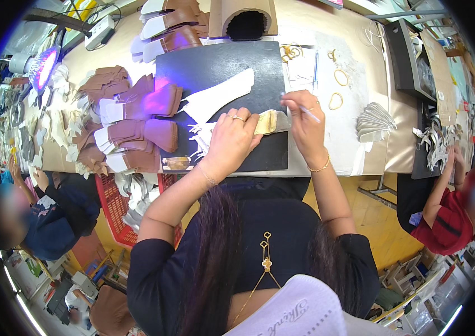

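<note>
On the black work board [220, 61], my left hand [229, 139] is curled over a pale cut piece [201, 137] with fringed ends. A yellowish pad [266, 121] sticks out past its fingertips, with a grey tip beyond it; how they join is hidden under the hand. My right hand [308, 126] is closed on a slim, pale pen-like tool [310, 113] just right of that grey tip. Farther up the board lies a larger white cut piece [220, 96], its narrow end fringed too, touched by neither hand.
Stacks of brown and white pieces [131, 137] crowd the left of the board. A tube-shaped holder [248, 22] stands behind it. Rubber bands [340, 77], a blue pen [316, 68] and a fan of grey pieces [376, 122] lie right. A red basket [115, 210] stands below; co-workers sit either side.
</note>
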`<state>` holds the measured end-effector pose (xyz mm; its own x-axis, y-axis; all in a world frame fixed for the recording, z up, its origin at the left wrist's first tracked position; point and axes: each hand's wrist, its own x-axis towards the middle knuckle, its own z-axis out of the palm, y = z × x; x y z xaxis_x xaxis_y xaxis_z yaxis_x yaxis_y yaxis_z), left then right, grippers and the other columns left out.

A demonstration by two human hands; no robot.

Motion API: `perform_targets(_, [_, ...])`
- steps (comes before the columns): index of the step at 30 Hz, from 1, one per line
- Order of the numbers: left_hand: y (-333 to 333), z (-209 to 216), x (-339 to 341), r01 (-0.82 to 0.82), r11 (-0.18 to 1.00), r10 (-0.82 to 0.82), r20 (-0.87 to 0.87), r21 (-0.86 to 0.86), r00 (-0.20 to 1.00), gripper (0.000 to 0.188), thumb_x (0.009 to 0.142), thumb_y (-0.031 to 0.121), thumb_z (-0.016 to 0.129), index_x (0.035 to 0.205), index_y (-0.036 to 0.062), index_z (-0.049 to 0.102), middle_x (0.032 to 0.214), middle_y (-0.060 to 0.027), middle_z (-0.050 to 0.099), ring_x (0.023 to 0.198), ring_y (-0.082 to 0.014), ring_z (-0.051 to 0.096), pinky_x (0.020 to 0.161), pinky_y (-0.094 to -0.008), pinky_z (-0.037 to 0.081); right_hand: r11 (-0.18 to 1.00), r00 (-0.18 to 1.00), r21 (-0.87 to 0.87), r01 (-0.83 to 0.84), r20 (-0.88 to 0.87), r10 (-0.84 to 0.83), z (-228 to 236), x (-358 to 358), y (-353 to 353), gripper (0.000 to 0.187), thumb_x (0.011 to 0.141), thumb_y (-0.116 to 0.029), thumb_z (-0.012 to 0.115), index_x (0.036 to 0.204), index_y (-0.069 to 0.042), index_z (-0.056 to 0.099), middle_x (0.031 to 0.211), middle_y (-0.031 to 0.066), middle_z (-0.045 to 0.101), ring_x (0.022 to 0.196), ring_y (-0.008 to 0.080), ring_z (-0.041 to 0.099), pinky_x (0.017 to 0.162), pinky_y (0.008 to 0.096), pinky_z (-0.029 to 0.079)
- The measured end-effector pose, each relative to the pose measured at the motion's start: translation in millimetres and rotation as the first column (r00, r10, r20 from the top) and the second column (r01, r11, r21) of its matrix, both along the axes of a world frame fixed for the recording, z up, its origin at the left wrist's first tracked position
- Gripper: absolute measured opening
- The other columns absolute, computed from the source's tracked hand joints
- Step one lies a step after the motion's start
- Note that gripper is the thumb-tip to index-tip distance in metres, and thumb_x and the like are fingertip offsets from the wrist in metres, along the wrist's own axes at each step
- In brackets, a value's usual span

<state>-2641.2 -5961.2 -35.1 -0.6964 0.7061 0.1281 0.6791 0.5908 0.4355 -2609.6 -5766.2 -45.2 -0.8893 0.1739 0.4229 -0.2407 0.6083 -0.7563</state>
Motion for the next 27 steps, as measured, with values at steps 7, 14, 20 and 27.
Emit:
perform_targets(7, [-8, -14, 1, 0.063, 0.983, -0.043, -0.118, 0.174, 0.992, 0.040, 0.076, 0.017, 0.080, 0.110, 0.0026, 0.065, 0.095, -0.0088, 0.063, 0.090, -0.0271, 0.061, 0.079, -0.0400, 0.047, 0.919, 0.997, -0.395, 0.000, 0.073, 0.031, -4, 12, -1, 0.029, 0.108, -0.024, 0.046, 0.108, 0.001, 0.060, 0.097, 0.0091, 0.062, 0.088, 0.0187, 0.070, 0.081, 0.0284, 0.051])
perform_targets(14, [-17, -5, 4, 0.006, 0.907, -0.006, -0.001, 0.422, 1.000, 0.046, 0.073, 0.010, 0.085, 0.113, 0.0014, 0.065, 0.094, -0.0113, 0.066, 0.087, -0.0273, 0.064, 0.078, -0.0359, 0.053, 0.774, 0.991, -0.633, 0.003, 0.107, 0.084, -14, 24, -18, 0.029, 0.108, -0.025, 0.044, 0.108, 0.000, 0.059, 0.103, 0.0105, 0.059, 0.091, 0.0203, 0.071, 0.083, 0.0291, 0.054])
perform_targets(20, [-50, 49, -11, -0.427, 0.694, 0.102, 0.507, 0.580, 0.856, 0.043, 0.077, 0.003, 0.083, 0.114, -0.0012, 0.064, 0.104, -0.0079, 0.065, 0.089, -0.0146, 0.065, 0.078, -0.0278, 0.054, 0.984, 0.990, -0.111, -0.140, 0.006, 0.141, -20, 29, -28, 0.009, 0.098, -0.009, 0.060, 0.106, -0.005, 0.062, 0.098, 0.0112, 0.064, 0.088, 0.0274, 0.066, 0.079, 0.0358, 0.050])
perform_targets(27, [-47, 56, -57, -0.293, 0.898, 0.268, 0.120, 0.329, 0.956, 0.043, 0.077, 0.015, 0.082, 0.114, 0.0005, 0.067, 0.100, -0.0123, 0.067, 0.090, -0.0258, 0.068, 0.077, -0.0359, 0.053, 0.991, 0.991, 0.038, -0.130, -0.012, 0.130, -17, 26, -29, 0.011, 0.101, -0.014, 0.056, 0.105, -0.006, 0.062, 0.092, 0.0083, 0.069, 0.088, 0.0264, 0.063, 0.082, 0.0359, 0.045])
